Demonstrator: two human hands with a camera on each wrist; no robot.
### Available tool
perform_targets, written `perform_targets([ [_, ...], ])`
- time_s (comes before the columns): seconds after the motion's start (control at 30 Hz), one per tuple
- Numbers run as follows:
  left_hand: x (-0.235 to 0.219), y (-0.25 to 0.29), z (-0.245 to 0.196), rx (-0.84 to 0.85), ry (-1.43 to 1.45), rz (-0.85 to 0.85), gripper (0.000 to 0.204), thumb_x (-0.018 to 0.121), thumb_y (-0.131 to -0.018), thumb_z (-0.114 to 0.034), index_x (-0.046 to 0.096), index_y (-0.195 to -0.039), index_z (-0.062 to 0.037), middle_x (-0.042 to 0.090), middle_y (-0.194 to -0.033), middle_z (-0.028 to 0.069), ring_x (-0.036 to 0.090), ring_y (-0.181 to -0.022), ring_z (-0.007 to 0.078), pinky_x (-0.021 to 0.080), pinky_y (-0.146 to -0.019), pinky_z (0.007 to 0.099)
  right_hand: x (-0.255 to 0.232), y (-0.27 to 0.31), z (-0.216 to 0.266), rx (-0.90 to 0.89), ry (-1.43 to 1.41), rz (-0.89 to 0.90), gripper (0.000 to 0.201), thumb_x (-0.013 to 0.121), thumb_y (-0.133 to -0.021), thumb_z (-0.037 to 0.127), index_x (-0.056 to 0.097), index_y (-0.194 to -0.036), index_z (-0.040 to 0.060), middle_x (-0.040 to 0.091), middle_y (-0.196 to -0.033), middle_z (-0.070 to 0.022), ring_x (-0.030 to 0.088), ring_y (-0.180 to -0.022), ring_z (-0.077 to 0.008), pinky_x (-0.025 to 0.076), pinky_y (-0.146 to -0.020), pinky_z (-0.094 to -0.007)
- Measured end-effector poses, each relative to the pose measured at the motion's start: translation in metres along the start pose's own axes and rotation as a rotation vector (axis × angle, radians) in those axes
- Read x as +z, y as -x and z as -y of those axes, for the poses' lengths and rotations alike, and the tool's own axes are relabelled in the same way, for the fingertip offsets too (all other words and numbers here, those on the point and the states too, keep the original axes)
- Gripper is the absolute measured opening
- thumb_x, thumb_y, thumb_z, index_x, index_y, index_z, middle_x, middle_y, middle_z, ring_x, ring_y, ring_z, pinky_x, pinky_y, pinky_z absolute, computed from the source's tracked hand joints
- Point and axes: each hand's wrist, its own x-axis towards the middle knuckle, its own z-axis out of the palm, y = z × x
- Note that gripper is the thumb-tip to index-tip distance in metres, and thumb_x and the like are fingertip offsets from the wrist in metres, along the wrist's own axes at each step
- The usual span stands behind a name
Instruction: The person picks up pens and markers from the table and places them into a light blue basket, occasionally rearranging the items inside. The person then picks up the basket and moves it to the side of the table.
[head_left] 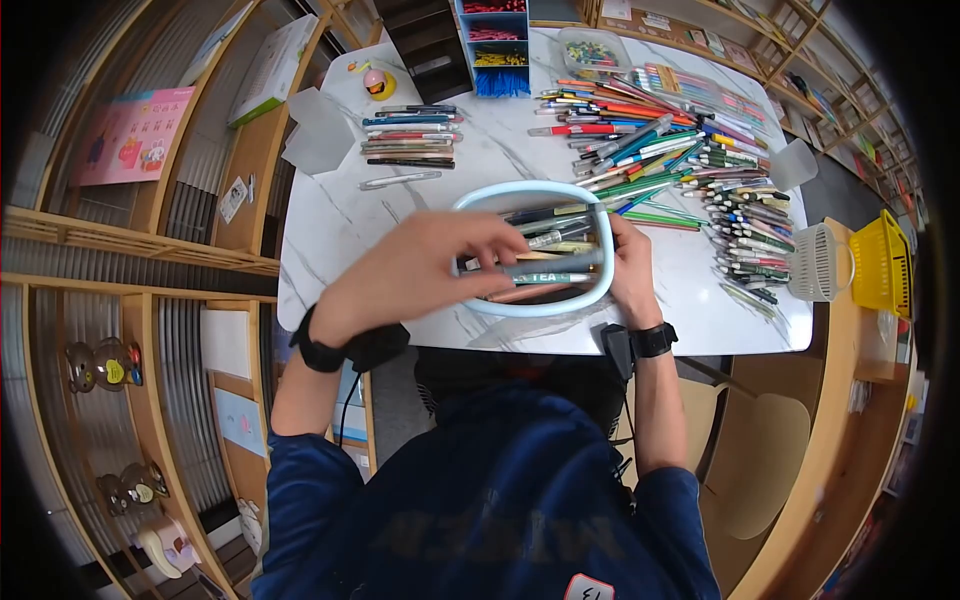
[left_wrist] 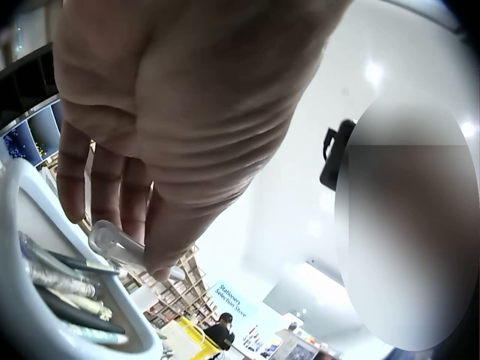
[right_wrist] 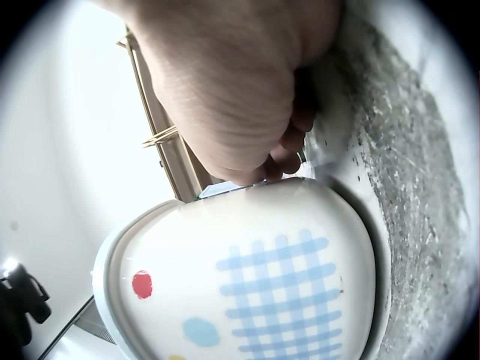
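A white bin with a light blue rim [head_left: 533, 311] stands at the near side of the table, with several pens and markers inside. My left hand [head_left: 420, 262] is over its left part and pinches a clear-bodied pen [left_wrist: 120, 244] between thumb and fingers, just above the other pens. Close against the bin's right side, my right hand [head_left: 632, 268] holds it, fingers [right_wrist: 283, 159] curled by the outer wall. That wall shows a blue check pattern [right_wrist: 281, 292] and coloured dots in the right wrist view. The right thumb is hidden there.
A row of pens [head_left: 410, 137] lies at the back left, with a lone pen [head_left: 400, 181] nearer. A large heap of pens [head_left: 650, 150] covers the right side. Behind stand a blue divided organizer [head_left: 500, 82] and a dark one [head_left: 430, 60]. White [head_left: 818, 262] and yellow baskets [head_left: 880, 265] stand far right.
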Motion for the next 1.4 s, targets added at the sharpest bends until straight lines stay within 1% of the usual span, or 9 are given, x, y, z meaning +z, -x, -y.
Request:
perform_targets([
  [0.1,0.019,0.004,0.007,0.046,-0.255,0.058,0.022,0.076,-0.09,-0.018,0.072,-0.108,-0.0055,0.072,-0.1,0.008,0.068,-0.09,0.0244,0.052,-0.08,0.0358,-0.001,0.001,0.002,0.022,-0.002,0.0,0.028,0.068,-0.098,0.02,0.071,-0.113,-0.0026,0.073,-0.088,-0.0117,0.062,-0.074,-0.0139,0.051,-0.07,-0.0296],
  [0.2,0.029,0.007,0.021,0.207,-0.397,0.002,0.019,0.072,-0.094,-0.023,0.073,-0.104,-0.0067,0.072,-0.098,0.0066,0.067,-0.095,0.026,0.049,-0.087,0.0394,-0.001,0.001,0.0,0.039,-0.029,0.01,0.028,0.068,-0.097,0.019,0.071,-0.114,-0.0026,0.073,-0.089,-0.0114,0.062,-0.075,-0.0133,0.051,-0.07,-0.029],
  [0.3,0.029,0.009,0.024,0.174,-0.314,0.023,0.018,0.07,-0.096,-0.024,0.074,-0.104,-0.0082,0.073,-0.101,0.0054,0.066,-0.101,0.0255,0.045,-0.097,0.0399,-0.001,0.001,0.003,0.041,-0.035,0.017,0.027,0.068,-0.097,0.018,0.071,-0.114,-0.0026,0.074,-0.092,-0.012,0.063,-0.078,-0.0138,0.051,-0.073,-0.0291],
  [0.6,0.051,0.022,0.031,0.274,-0.495,0.06,0.051,0.07,-0.094,-0.041,0.062,-0.135,-0.0111,0.063,-0.135,0.0062,0.056,-0.128,0.0255,0.029,-0.119,0.0562,0.001,0.001,-0.005,0.072,-0.102,0.021,0.025,0.068,-0.093,0.011,0.071,-0.113,-0.0025,0.075,-0.099,-0.0135,0.068,-0.088,-0.017,0.053,-0.082,-0.0306],
  [0.8,0.061,0.027,0.028,0.338,-0.649,-0.073,0.056,0.067,-0.094,-0.049,0.062,-0.135,-0.0107,0.055,-0.142,0.0073,0.048,-0.137,0.0262,0.024,-0.121,0.0602,0.0,0.002,-0.006,0.067,-0.101,0.025,0.025,0.067,-0.092,0.01,0.071,-0.113,-0.0026,0.075,-0.099,-0.0132,0.068,-0.09,-0.0166,0.053,-0.084,-0.0308],
  [0.9,0.058,0.025,0.028,0.368,-0.629,-0.152,0.05,0.074,-0.089,-0.04,0.065,-0.13,-0.0121,0.06,-0.134,0.0063,0.054,-0.129,0.0257,0.03,-0.119,0.0566,0.0,0.002,-0.007,0.063,-0.103,0.022,0.025,0.067,-0.092,0.01,0.071,-0.112,-0.0025,0.075,-0.099,-0.0134,0.068,-0.09,-0.0168,0.053,-0.084,-0.0308],
  [1.1,0.054,0.03,0.039,0.485,-0.672,-0.287,0.026,0.084,-0.081,-0.028,0.073,-0.098,-0.0117,0.065,-0.095,-0.0001,0.064,-0.098,0.0211,0.041,-0.112,0.0496,-0.001,0.002,-0.002,0.064,-0.069,0.017,0.025,0.067,-0.092,0.011,0.071,-0.112,-0.0029,0.075,-0.099,-0.0137,0.068,-0.09,-0.0168,0.053,-0.083,-0.0309],
  [1.3,0.059,0.029,0.05,0.516,-0.673,-0.337,0.027,0.084,-0.08,-0.03,0.072,-0.098,-0.0124,0.069,-0.097,0.0,0.065,-0.097,0.0205,0.043,-0.109,0.0491,-0.001,0.002,0.001,0.072,-0.083,0.012,0.025,0.067,-0.092,0.011,0.071,-0.112,-0.003,0.075,-0.098,-0.0137,0.068,-0.09,-0.0165,0.053,-0.083,-0.0307],
  [1.4,0.053,0.031,0.053,0.513,-0.593,-0.456,0.024,0.083,-0.083,-0.024,0.072,-0.102,-0.0123,0.071,-0.102,0.0013,0.066,-0.099,0.0226,0.045,-0.105,0.0494,-0.001,0.001,0.003,0.07,-0.075,0.013,0.025,0.067,-0.092,0.011,0.071,-0.112,-0.0029,0.075,-0.098,-0.0135,0.068,-0.09,-0.0163,0.053,-0.083,-0.0307],
])
